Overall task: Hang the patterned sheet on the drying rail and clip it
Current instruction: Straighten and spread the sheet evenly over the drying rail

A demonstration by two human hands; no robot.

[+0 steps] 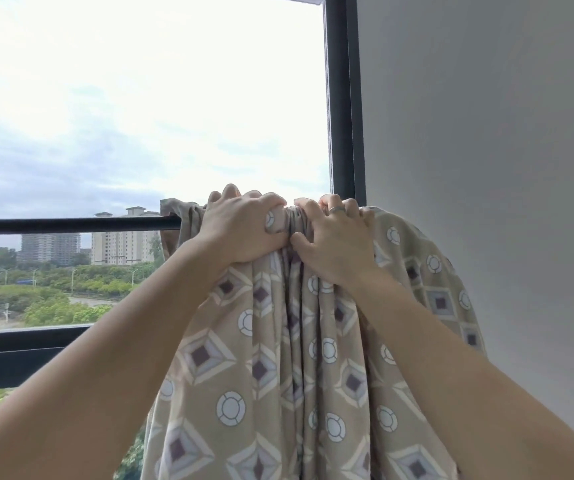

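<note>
The patterned sheet (pixel 278 358) is beige with diamonds and white circles. It hangs bunched in folds over the right end of a black drying rail (pixel 71 225), which runs horizontally in front of the window. My left hand (pixel 244 230) grips the gathered fabric on top of the rail. Just right of it, my right hand (pixel 334 237), with a ring on one finger, clutches the same bunch. The two hands nearly touch. A small corner of the sheet sticks out left of my left hand. No clip is in view.
A grey wall (pixel 486 133) stands close on the right, next to the black window frame (pixel 342 98). A dark balcony railing (pixel 19 355) runs below the rail at left. Beyond lie trees and tall buildings.
</note>
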